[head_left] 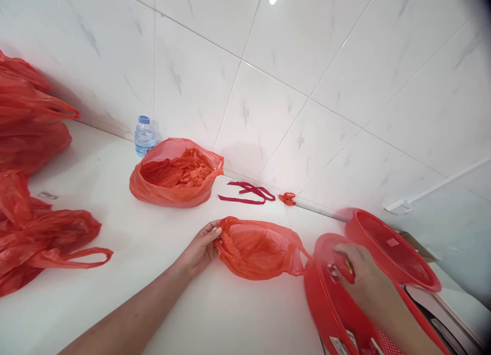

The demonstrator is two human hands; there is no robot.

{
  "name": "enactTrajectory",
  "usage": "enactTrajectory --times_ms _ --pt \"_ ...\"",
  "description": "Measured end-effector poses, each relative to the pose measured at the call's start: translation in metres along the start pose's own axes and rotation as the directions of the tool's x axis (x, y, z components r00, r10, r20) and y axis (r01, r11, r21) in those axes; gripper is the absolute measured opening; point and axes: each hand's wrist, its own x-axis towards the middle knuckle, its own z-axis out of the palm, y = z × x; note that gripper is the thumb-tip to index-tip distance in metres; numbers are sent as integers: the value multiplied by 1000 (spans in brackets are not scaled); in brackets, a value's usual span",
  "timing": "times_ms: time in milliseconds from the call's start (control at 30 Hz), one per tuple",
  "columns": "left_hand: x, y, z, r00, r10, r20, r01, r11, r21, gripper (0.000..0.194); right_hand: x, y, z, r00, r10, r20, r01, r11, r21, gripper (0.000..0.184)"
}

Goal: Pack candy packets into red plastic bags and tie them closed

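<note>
My left hand is closed on the left edge of a red plastic bag, which lies with its mouth open on the white table. Over the near red plastic basket, my right hand is closed around a small red item with a yellowish spot. Motion blurs this item, and I cannot make out its kind. A few small white packets or labels show inside the basket. Behind the held bag sits another open red plastic bag, full of crumpled red plastic.
Large red bags and crumpled bags lie at left. A water bottle stands by the tiled wall. Dark red ribbons and a small red bundle lie behind. A second red basket stands at right.
</note>
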Motion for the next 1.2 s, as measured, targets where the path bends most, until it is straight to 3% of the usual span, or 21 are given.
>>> enactTrajectory --times_ms 33,100,167,233,267,400,533,667,767,833,900,1033,1100,1200 --pt "0 0 0 1000 -1 2 1 1000 4 28 0 -21 -4 999 -25 22 22 991 134 36" --pt "0 0 0 1000 1 6 -1 1000 -3 29 0 -63 -5 978 -90 190 5 913 407 37" --pt "-1 0 1 1000 3 6 -3 1000 -22 30 4 -95 5 872 -211 442 -127 774 620 41" --pt "-2 0 1 1000 -1 6 1 1000 -30 31 14 -116 22 786 -278 552 -246 678 692 46" --pt "-2 0 1 1000 -5 6 5 1000 -24 30 20 -122 31 770 -273 577 -292 652 699 47" --pt "-4 2 3 1000 -13 9 13 1000 3 26 43 -134 56 791 -124 599 -404 630 664 47" --pt "-3 3 4 1000 -18 13 19 999 -25 26 46 -128 52 848 -42 528 -308 771 557 64" --pt "-2 2 3 1000 -23 5 23 1000 -17 33 32 -103 23 907 -62 417 -182 835 519 45" --pt "-2 1 1 1000 -19 -2 19 1000 -13 33 21 -67 1 963 31 267 -152 882 445 29" --pt "-2 1 0 1000 -12 -2 12 1000 -16 30 15 -30 -3 974 138 180 -189 931 313 27" --pt "-2 1 0 1000 -9 1 9 1000 -18 29 7 14 3 957 227 179 -254 955 152 26" --pt "-1 1 1 1000 -9 -6 9 1000 -9 30 -23 99 29 875 307 374 -320 947 -30 46" --pt "-1 2 2 1000 -11 -14 11 1000 1 27 -42 121 39 816 376 439 -389 919 -64 57" --pt "-1 2 3 1000 -18 -23 18 1000 18 24 -65 121 45 760 415 500 -466 884 -26 58"
